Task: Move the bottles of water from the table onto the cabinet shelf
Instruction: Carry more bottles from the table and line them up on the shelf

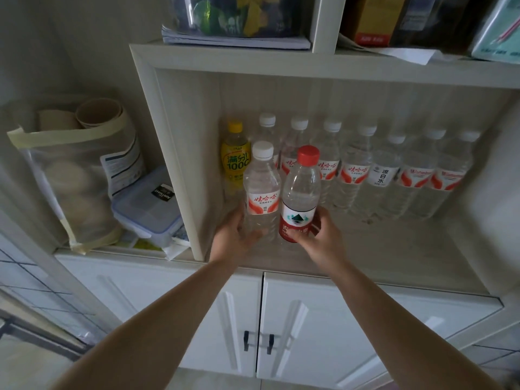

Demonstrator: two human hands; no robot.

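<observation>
Two hands holding bottles near shelf (pixel 365 249) front edge: left hand (pixel 233 237) fingers curling around white-capped bottle (pixel 261 192), right hand (pixel 320 237) fingers curling around red-capped bottle (pixel 301 192).

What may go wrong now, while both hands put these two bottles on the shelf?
1. The white-cap bottle in the left hand and the red-cap bottle in the right hand are side by side; letting one go carelessly may tip the other.
2. Pushed further back, they may hit the back row or the yellow bottle.
</observation>
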